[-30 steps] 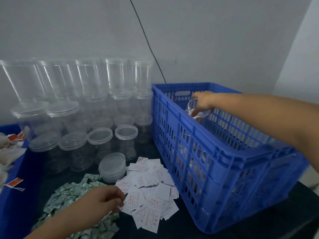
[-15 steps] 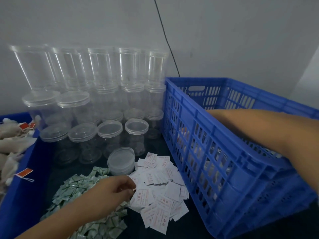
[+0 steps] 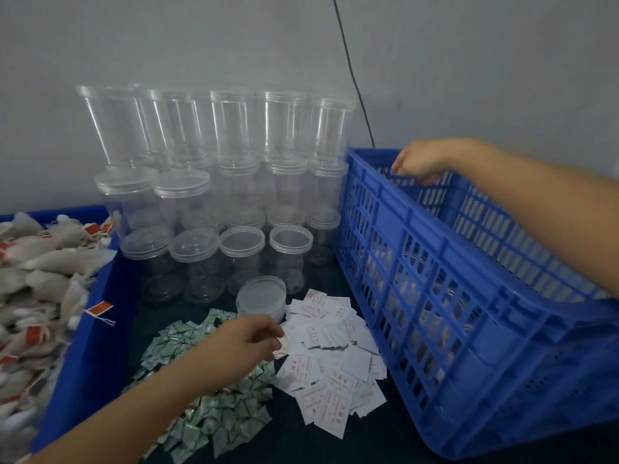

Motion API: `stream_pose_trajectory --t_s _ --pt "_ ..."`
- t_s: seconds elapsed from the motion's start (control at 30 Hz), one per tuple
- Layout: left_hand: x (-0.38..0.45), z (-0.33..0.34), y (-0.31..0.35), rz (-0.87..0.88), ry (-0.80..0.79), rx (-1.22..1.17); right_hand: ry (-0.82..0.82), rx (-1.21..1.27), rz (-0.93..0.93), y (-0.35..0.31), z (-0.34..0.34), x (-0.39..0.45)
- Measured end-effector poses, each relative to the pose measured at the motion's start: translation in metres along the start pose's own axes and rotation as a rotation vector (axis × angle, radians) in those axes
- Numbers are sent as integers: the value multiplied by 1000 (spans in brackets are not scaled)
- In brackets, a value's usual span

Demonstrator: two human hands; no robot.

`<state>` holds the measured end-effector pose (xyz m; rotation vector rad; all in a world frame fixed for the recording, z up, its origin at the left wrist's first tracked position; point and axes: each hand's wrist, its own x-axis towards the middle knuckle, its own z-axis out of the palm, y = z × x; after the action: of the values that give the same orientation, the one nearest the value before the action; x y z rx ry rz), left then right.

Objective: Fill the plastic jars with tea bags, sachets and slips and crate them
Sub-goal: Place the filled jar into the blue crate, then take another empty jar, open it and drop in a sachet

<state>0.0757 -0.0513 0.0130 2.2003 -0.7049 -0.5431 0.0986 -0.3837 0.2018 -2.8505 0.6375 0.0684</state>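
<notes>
Lifted clear of the crate (image 3: 469, 329), my right hand (image 3: 422, 162) now hangs loosely curled and empty, while my left hand (image 3: 249, 338) pinches slips (image 3: 335, 363); jars inside the crate stay obscured.

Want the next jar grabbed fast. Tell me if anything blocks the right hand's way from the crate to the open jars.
Nothing visible does. The right hand is above the crate rim, and the open jars stand just left of its wall.

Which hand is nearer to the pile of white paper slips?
Left. The left hand touches the edge of the pile of white paper slips; the right hand is far off, above the blue crate.
</notes>
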Motion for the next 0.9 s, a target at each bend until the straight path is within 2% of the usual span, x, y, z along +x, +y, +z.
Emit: stream_pose_trajectory --t_s 0.1,0.17,0.27,0.4,0.5,0.63,0.9 --pt "0 -1 1 -4 12 -47 216 141 -65 -30 -41 -9" --pt "1 -2 4 3 20 -51 268 194 -154 -55 -46 -16" --pt "0 -4 4 12 47 -42 215 179 -233 -103 -27 -22" --pt "0 -9 1 11 79 -52 107 73 -218 -138 42 -7" --pt "-1 -15 -2 29 130 -56 25 71 -158 -139 103 13" --pt "0 -24 -7 33 171 -86 2 106 -64 -127 155 31" --pt "4 -28 -10 36 201 -89 -27 255 -38 -118 173 44"
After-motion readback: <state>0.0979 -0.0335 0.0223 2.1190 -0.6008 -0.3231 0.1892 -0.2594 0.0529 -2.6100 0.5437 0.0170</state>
